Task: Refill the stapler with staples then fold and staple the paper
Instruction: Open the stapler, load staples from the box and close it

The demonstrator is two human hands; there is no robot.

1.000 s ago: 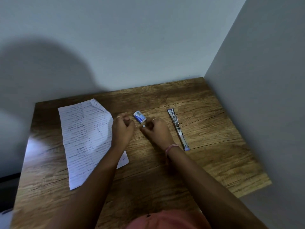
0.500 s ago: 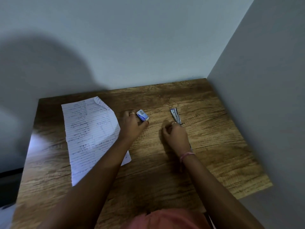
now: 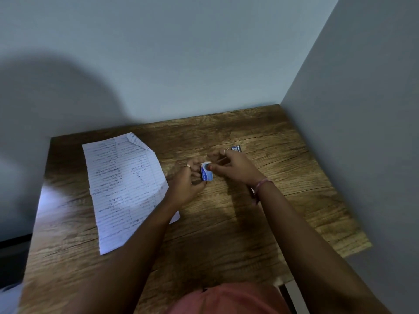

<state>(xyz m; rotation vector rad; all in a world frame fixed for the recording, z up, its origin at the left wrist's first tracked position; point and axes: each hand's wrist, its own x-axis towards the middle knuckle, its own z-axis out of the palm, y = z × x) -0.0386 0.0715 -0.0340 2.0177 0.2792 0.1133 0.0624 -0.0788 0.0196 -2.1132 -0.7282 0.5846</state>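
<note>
The little blue staple box is held mid-counter by the left hand, with the right hand's thumb pressed on it, fingers looking relaxed. The stapler is mostly hidden behind the right hand; the paper is laid flat on the left.

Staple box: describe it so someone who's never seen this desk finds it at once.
Start at the wooden desk in the wall corner, then go right from the handwritten lined paper to where both hands meet. The staple box is the small blue-and-white carton there, gripped by the left hand and touched by the right hand. Nothing else there is blue-and-white card.
</note>
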